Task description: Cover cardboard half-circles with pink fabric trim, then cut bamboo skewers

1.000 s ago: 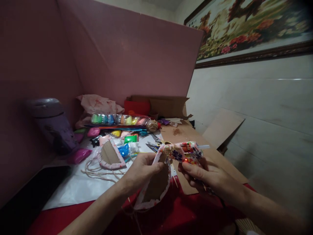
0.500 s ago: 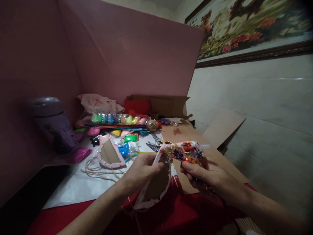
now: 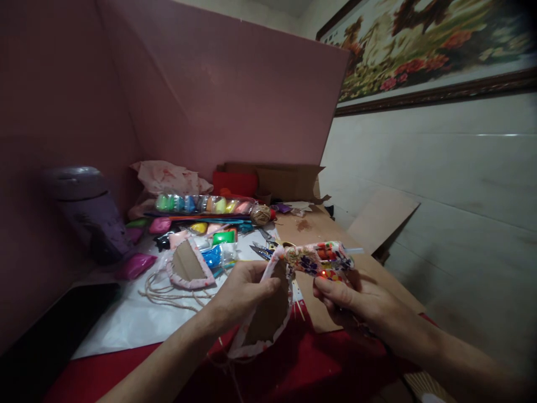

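Observation:
My left hand (image 3: 243, 288) is closed on the upper edge of a cardboard heart (image 3: 268, 313) trimmed with pink fabric, held upright above the red cloth. My right hand (image 3: 356, 299) grips a floral-patterned glue gun (image 3: 319, 260) with a small red light lit; its nozzle points left and meets the heart's top edge close to my left fingers. A clear glue stick pokes out of the gun's back end. A second fabric-edged cardboard heart (image 3: 188, 266) lies on the white sheet to the left.
Coloured clay packets (image 3: 201, 204), a twine ball (image 3: 260, 214), scissors (image 3: 262, 251) and loose cord (image 3: 163, 291) crowd the white sheet (image 3: 126, 324). A purple jug (image 3: 90, 215) stands left. Brown cardboard (image 3: 331, 235) lies on the right, an open box (image 3: 289, 182) behind. Pink panels wall the back.
The glue gun and my right hand have edged slightly to the right and down. My left hand holds the heart almost still.

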Tool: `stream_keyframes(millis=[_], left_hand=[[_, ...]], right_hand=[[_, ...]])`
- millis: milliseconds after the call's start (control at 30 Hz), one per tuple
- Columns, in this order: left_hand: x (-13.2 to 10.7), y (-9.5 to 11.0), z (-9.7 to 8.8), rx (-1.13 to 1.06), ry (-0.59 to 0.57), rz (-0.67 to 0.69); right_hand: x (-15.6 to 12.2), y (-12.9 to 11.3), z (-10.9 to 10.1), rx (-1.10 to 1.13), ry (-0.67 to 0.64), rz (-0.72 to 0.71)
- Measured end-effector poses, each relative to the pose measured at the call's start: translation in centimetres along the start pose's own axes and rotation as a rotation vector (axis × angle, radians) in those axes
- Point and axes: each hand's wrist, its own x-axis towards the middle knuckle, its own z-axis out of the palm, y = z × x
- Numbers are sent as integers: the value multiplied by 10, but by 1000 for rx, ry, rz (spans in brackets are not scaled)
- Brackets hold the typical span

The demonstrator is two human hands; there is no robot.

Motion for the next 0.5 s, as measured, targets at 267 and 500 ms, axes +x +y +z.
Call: stream_keyframes(millis=[267, 500], left_hand=[[0, 2, 0, 6, -17, 18], [0, 2, 1, -23, -9, -2]], right_hand=[[2, 4, 1, 2, -16, -13], [-2, -4, 2, -14, 3, -20]])
